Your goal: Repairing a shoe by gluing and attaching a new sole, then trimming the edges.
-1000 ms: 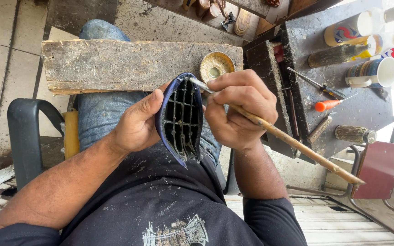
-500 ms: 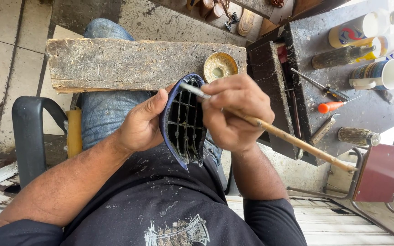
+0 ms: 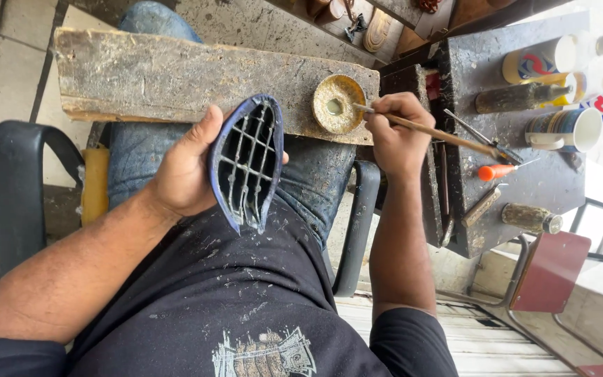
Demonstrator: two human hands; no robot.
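My left hand (image 3: 183, 171) grips a dark blue shoe sole (image 3: 248, 162) with a grid of ribs on its inner side, held upright over my lap. My right hand (image 3: 393, 134) holds a thin wooden-handled brush (image 3: 433, 131), its tip reaching into a small round yellowish tin (image 3: 338, 103). That tin rests on a worn wooden board (image 3: 176, 77) lying across my knees. The two hands are apart, with the sole to the left of the tin.
A dark metal work stand (image 3: 525, 160) at right carries a mug (image 3: 568, 129), cans (image 3: 533, 61), an orange-handled tool (image 3: 498, 170) and other tools. Black chair arms (image 3: 12, 174) flank my legs. A red stool (image 3: 549, 271) stands at lower right.
My right hand has moved the brush away from the sole and over to the tin on the board. The left hand has lowered and tilted the sole slightly.
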